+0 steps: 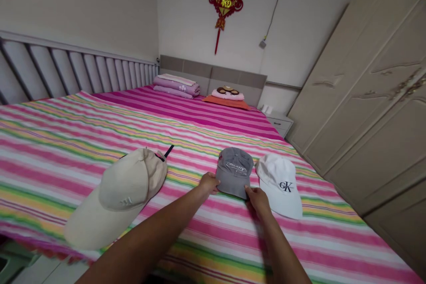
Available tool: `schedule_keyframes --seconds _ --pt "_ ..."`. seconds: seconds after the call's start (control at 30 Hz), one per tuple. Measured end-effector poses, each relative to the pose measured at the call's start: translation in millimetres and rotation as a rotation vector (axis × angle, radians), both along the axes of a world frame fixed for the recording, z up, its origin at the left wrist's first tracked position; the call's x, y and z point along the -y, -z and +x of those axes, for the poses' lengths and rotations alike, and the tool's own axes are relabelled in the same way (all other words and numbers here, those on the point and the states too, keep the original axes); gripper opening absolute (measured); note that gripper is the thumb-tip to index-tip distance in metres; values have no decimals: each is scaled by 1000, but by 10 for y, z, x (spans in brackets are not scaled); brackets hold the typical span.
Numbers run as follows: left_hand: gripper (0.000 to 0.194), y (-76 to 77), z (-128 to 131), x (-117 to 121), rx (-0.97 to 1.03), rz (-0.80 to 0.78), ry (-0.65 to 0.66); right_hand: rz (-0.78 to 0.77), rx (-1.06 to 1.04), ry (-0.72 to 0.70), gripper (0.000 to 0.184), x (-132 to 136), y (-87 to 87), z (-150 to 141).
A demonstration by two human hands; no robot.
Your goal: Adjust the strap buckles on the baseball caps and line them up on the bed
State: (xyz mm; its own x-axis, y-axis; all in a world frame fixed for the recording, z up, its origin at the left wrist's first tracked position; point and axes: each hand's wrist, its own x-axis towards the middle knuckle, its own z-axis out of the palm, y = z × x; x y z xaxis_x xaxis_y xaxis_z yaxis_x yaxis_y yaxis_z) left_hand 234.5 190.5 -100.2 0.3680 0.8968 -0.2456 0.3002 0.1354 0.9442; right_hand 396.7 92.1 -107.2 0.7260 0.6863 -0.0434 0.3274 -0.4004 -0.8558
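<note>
A grey baseball cap (234, 171) with white lettering lies on the striped bedspread (186, 226), its brim towards me. My left hand (209, 183) pinches the left edge of the brim. At the brim's right corner, my right hand (258, 197) is closed with thumb and fingers on it. Just right of the grey cap sits a white baseball cap (279, 184) with dark letters. Farther left lies a beige cap (123, 191) with a long brim and a dark strap end; neither hand touches it.
Folded purple bedding (176, 86) and a pink folded item (228, 94) rest near the headboard (233, 77). A rail (83, 62) runs along the left side. Wardrobe doors (372, 111) stand at the right, beside a small nightstand (279, 123). A red ornament (226, 0) hangs on the wall.
</note>
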Motion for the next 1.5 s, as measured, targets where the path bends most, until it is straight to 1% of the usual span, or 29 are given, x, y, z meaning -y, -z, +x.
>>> schedule_keyframes --seconds 0.1,0.2,0.23,0.27,0.33,0.37,0.47,0.57,0.73,0.87,1.0,1.1,1.2,1.33,1.5 --pt "27 -13 -92 87 -103 276 81 -75 238 36 22 -73 -251 41" --pt "29 31 -139 273 -159 503 236 -90 413 -3 19 -332 -474 52" --pt "32 61 -143 339 -202 601 299 -94 455 -28 18 -444 -524 52" --pt "37 97 -142 398 -276 738 366 -100 487 -53 19 -557 -559 52" --pt "47 169 -134 481 -415 943 438 -121 528 -101 23 -762 -587 51" --pt "51 199 -129 504 -466 1005 451 -134 536 -121 24 -845 -583 52" --pt "55 252 -125 518 -511 1035 448 -163 543 -160 24 -993 -540 71" --pt "56 264 -127 512 -511 1033 453 -172 549 -169 24 -1039 -518 140" --pt "56 277 -121 525 -506 1007 454 -160 528 -127 23 -1052 -579 344" --pt "57 288 -115 522 -497 989 460 -179 533 -161 23 -1044 -635 429" --pt "57 297 -115 518 -497 973 464 -204 616 -216 22 -1056 -724 390" --pt "57 298 -117 522 -496 956 473 -204 726 -233 24 -1081 -819 322" --pt "57 302 -120 527 -480 957 473 -216 834 -287 29 -1121 -893 240" --pt "57 315 -119 526 -471 956 464 -288 902 -353 23 -1193 -934 144" --pt "56 313 -128 524 -454 947 468 -292 924 -340 22 -1236 -943 124"
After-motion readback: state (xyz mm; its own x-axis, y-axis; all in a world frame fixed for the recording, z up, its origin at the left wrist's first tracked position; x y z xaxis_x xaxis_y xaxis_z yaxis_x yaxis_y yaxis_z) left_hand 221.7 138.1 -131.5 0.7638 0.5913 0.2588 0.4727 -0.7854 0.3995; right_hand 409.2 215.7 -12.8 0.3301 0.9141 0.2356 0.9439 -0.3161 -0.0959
